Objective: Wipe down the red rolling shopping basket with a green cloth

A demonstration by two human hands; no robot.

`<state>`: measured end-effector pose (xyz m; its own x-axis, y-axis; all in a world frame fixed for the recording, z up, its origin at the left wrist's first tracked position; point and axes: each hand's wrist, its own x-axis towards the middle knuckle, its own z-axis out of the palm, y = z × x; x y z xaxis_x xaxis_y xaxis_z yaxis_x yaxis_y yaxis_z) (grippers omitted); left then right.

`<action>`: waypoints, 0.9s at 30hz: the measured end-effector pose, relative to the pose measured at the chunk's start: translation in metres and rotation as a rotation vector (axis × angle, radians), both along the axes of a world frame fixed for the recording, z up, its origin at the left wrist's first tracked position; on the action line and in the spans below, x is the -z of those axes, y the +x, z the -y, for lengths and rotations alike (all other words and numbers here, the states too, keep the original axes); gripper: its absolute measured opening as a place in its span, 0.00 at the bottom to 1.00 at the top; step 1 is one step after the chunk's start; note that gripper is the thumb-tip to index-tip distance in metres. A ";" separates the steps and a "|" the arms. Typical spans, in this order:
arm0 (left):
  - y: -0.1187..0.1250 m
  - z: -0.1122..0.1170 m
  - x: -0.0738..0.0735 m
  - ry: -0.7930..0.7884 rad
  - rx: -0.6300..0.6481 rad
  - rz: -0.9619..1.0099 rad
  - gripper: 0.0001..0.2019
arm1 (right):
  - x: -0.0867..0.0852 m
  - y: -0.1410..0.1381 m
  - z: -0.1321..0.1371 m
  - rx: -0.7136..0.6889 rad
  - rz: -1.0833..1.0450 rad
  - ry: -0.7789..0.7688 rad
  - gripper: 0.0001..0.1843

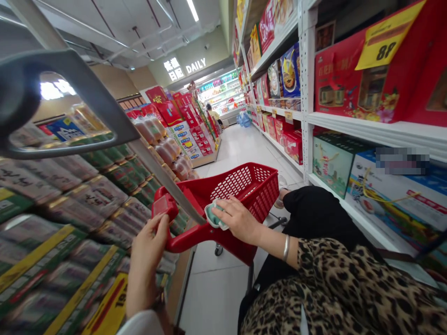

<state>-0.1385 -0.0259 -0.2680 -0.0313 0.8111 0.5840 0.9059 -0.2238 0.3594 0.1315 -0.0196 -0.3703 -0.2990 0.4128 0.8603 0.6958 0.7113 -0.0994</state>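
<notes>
A small red shopping cart [240,181] with a perforated basket stands before me, apparently with nothing in the part of the basket that shows. My left hand [148,246] is closed at the left end of its red handle [188,237], thumb on top. Farther right along the handle, my right hand [240,221] has its fingers bent over a small teal-and-white thing [215,215], perhaps a folded cloth. A silver bracelet circles that wrist, below a leopard-print sleeve. A pale pole [157,167] slants down to the handle, carrying a dark grey loop [101,107] close to the camera.
Wrapped packs [101,195] are stacked along the left. White shelves [349,118] of red, green and blue gift boxes line the right. Ahead runs a tiled aisle [230,144], with a red display [188,121], blue bundles [243,119], a person and a lit cooler [223,93].
</notes>
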 end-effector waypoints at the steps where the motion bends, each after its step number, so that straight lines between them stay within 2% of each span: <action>1: 0.012 0.007 0.001 -0.007 -0.039 0.019 0.22 | 0.000 0.000 0.001 0.016 -0.007 -0.004 0.22; 3: 0.042 0.019 0.005 0.035 -0.039 -0.003 0.22 | 0.001 0.000 0.001 0.046 -0.017 -0.016 0.23; 5: 0.074 0.026 0.011 0.093 -0.005 -0.121 0.21 | 0.001 -0.001 0.001 0.072 -0.014 -0.018 0.23; 8: 0.108 0.023 0.021 0.154 -0.158 -0.288 0.24 | 0.003 0.000 -0.001 0.108 0.010 0.013 0.22; 10: 0.116 0.015 0.026 0.179 -0.232 -0.336 0.26 | 0.006 0.006 -0.005 0.132 0.024 0.035 0.22; 13: 0.115 0.004 0.029 0.198 -0.241 -0.344 0.26 | 0.015 0.021 -0.013 0.193 0.030 0.017 0.23; 21: 0.091 -0.016 0.023 0.277 -0.216 -0.210 0.23 | 0.047 0.073 -0.034 0.335 -0.011 -0.206 0.29; 27: 0.062 -0.026 0.021 0.269 -0.216 -0.240 0.20 | 0.059 0.084 -0.032 0.315 -0.002 -0.173 0.30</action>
